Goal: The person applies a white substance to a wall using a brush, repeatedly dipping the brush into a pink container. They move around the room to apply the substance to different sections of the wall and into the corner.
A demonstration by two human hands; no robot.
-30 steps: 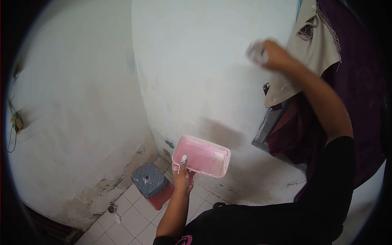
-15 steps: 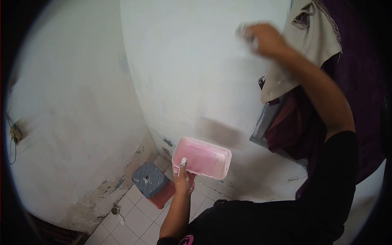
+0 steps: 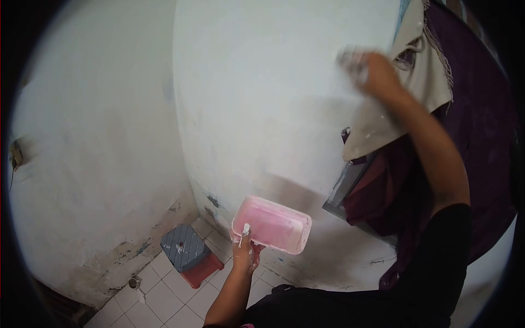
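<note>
My left hand (image 3: pixel 246 252) grips the near edge of a shallow pink plastic container (image 3: pixel 276 223), its thumb over the rim and smeared with white. A pale coating lines the container's inside. Raised at the upper right, my right hand (image 3: pixel 372 70) is closed and blurred by motion, close to the white wall (image 3: pixel 273 82). White shows on its fingers and around something at their tips, too smeared to name.
A grey-topped stool with red legs (image 3: pixel 186 249) stands on the white floor tiles (image 3: pixel 164 298). To the right hang a beige cloth (image 3: pixel 377 128) and a dark purple curtain (image 3: pixel 476 126) beside a grey frame (image 3: pixel 342 188). A small box (image 3: pixel 16 154) is on the left wall.
My right hand has moved slightly down and to the right, still beside the wall. The view has shifted a little; my left hand keeps holding the pink container.
</note>
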